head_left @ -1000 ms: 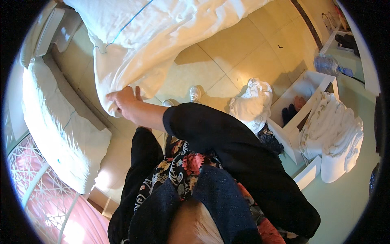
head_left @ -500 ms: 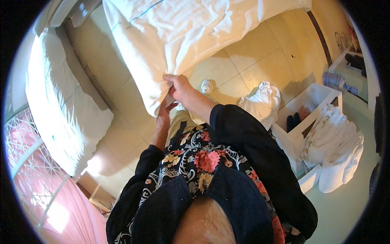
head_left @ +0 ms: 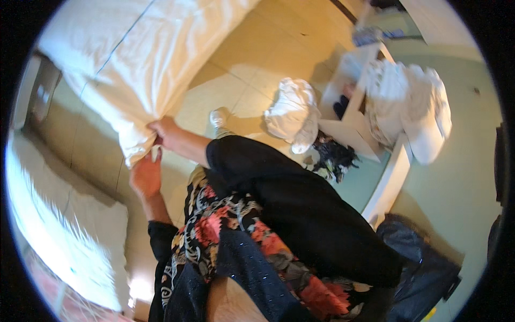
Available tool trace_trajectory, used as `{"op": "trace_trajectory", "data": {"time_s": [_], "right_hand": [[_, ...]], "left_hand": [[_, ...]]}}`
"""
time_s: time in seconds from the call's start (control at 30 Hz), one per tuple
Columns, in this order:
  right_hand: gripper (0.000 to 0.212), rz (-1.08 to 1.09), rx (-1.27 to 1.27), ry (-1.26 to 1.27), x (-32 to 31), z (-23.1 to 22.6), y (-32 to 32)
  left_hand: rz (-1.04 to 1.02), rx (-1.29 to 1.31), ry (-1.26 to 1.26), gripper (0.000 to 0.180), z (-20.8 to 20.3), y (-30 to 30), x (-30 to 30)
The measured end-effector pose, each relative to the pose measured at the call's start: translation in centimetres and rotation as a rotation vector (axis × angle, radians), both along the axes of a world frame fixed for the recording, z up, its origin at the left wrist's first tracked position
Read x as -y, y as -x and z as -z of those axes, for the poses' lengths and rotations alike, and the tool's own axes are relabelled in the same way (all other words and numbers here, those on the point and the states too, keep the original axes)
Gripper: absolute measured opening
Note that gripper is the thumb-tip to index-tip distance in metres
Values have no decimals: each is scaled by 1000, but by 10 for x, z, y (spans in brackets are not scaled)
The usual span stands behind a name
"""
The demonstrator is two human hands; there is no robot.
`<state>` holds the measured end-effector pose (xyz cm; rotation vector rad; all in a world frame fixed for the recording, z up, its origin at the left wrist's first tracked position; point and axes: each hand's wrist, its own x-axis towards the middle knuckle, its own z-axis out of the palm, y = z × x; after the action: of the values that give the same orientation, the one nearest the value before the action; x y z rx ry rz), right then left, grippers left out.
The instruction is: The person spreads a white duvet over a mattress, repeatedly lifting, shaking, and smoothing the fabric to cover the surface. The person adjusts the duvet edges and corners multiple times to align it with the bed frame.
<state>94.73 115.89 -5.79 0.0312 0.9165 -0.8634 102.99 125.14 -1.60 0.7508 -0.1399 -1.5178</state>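
Observation:
A large white quilt (head_left: 161, 51) with a thin blue line along it stretches away from me at the upper left. My right hand (head_left: 166, 133) pinches its gathered near edge, and folds fan out from that grip. Just below and to the left, my left hand (head_left: 146, 176) has its fingers closed on the quilt's near corner. The cloth partly hides those fingertips. Both hands are close together, above the tiled floor.
White bedding (head_left: 64, 225) lies at the left. Right of my shoe (head_left: 219, 117) are a crumpled white cloth (head_left: 292, 110) and a dark heap (head_left: 335, 155). Beyond stand a white open box (head_left: 337, 80) and folded white cloths (head_left: 410, 110). A black bag (head_left: 416, 268) sits lower right.
My view has swung, so the quilt and both hands appear farther left and lower. Both hands keep hold of the quilt's corner. The dark heap and black bag have come into view.

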Motion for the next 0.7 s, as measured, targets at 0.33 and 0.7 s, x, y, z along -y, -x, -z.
{"op": "trace_trajectory", "data": {"time_s": [0.33,0.7], "right_hand": [[37,-14,-213,36,-7,0,24],[49,-238,-163,176,27,-24,38]], "left_hand": [[336,204,-390,57,10,-37,66],[23,613,-370,40,-18,-56,32]]}}
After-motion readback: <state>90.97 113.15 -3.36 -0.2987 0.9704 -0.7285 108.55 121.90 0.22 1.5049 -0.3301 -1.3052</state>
